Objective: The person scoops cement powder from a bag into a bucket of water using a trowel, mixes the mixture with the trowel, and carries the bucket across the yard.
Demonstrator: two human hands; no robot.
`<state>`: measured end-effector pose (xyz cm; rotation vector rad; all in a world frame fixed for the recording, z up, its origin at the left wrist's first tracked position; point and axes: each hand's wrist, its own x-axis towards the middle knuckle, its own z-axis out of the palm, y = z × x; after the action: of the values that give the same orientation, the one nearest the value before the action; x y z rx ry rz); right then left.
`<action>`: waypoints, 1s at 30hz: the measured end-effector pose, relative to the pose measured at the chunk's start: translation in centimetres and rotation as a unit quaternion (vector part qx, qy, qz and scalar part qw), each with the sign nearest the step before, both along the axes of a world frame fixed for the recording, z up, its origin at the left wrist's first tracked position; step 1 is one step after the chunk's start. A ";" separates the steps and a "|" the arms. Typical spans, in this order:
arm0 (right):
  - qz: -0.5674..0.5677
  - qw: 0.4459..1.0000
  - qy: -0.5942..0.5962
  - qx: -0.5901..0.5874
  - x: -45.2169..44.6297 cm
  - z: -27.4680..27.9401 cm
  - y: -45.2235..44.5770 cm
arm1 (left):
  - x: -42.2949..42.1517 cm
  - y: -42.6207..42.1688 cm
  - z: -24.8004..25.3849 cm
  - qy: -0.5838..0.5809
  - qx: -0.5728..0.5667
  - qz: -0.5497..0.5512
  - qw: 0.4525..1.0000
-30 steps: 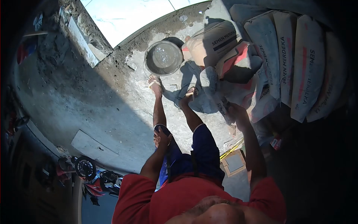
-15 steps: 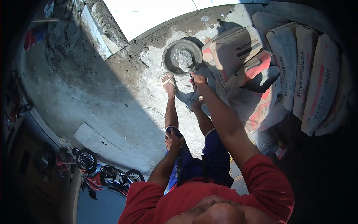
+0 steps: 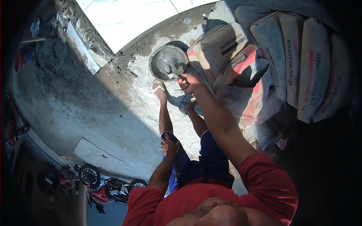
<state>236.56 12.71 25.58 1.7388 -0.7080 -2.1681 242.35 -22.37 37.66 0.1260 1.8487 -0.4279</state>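
My right hand (image 3: 188, 83) is closed around the dark handle of a trowel (image 3: 172, 76), whose blade dips inside the near right side of a round bucket (image 3: 151, 69). Grey cement mix (image 3: 164, 62) lies inside that bucket, and part of the blade is hard to make out. My left hand (image 3: 169, 144) rests on my left knee with its fingers spread over the blue shorts, holding nothing. A torn-open cement bag (image 3: 245, 67) lies to the right of my right hand.
Several full cement bags (image 3: 292, 60) lean in a row at the right. White tiles (image 3: 128, 19) border the rough floor ahead. A narrow board (image 3: 81, 47) and a flat panel (image 3: 94, 152) lie leftward. A motorcycle (image 3: 113, 187) stands at lower left.
The trowel carried a heap of grey mix above the bucket; now the heap is off it and the blade is lower, at the bucket's near side. My left hand stays on the knee.
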 end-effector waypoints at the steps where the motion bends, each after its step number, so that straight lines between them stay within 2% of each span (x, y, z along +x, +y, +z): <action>1: 0.001 1.000 0.022 0.011 0.5 0.2 -0.2 | 0.1 0.0 0.0 0.002 -0.013 -0.007 1.000; 5: 0.029 0.997 0.052 0.040 1.8 0.7 -1.1 | 0.2 0.3 0.0 -0.003 -0.028 -0.011 1.000; 7: 0.036 0.992 0.109 0.055 2.4 1.7 -1.3 | -0.3 1.1 0.7 -0.012 -0.025 -0.011 1.000; 9: 0.167 0.969 0.104 0.150 2.6 5.1 -0.6 | -0.2 1.2 0.7 -0.006 -0.021 -0.010 1.000; 10: 0.263 0.929 0.067 0.250 2.2 8.7 -0.2 | 0.2 0.8 0.3 0.007 -0.020 -0.014 1.000; 11: 0.336 0.891 0.067 0.296 3.0 10.0 0.0 | 0.3 0.8 0.4 0.001 -0.015 -0.017 1.000; 13: 0.544 0.746 0.116 0.367 5.1 14.0 2.0 | 0.3 1.3 0.5 0.011 -0.024 -0.020 0.999; 15: 0.587 0.618 0.147 0.502 8.8 19.0 3.7 | 0.2 1.8 0.6 0.009 -0.028 -0.022 0.999; 18: 0.673 0.518 0.103 0.518 13.8 28.5 8.9 | 0.2 2.3 1.0 0.012 -0.037 -0.029 0.999; 19: 0.715 0.527 0.074 0.452 13.5 33.0 11.4 | 0.2 2.4 1.0 0.008 -0.035 -0.027 0.999; 20: 0.748 0.457 0.067 0.476 15.9 34.8 12.9 | 0.2 2.4 1.0 0.007 -0.039 -0.024 0.999; 21: 0.716 0.515 0.035 0.469 17.0 36.8 14.4 | 0.2 2.5 1.0 0.006 -0.043 -0.019 0.999; 22: 0.784 0.429 0.035 0.448 17.6 38.7 16.6 | 0.2 2.7 1.2 0.008 -0.039 -0.020 0.999; 24: 0.835 0.310 -0.049 0.451 18.3 39.5 18.8 | 0.4 2.5 1.0 0.010 -0.036 -0.021 0.999; 25: 0.865 0.211 -0.066 0.450 18.7 38.9 19.9 | 0.5 2.3 0.8 0.015 -0.033 -0.026 0.999; 26: 0.885 0.109 -0.081 0.445 19.2 37.8 21.3 | 0.7 2.0 0.7 0.021 -0.027 -0.032 0.999; 28: 0.899 -0.037 -0.064 0.431 20.2 34.2 24.7 | 0.5 2.5 1.2 0.012 -0.030 -0.019 0.999; 30: 0.864 -0.139 -0.021 0.483 19.6 31.0 27.5 | 0.4 2.7 1.2 0.006 -0.035 -0.007 0.999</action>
<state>256.18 40.23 56.55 0.5471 2.3807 0.3051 242.70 -19.64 38.89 0.0882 1.8440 -0.5027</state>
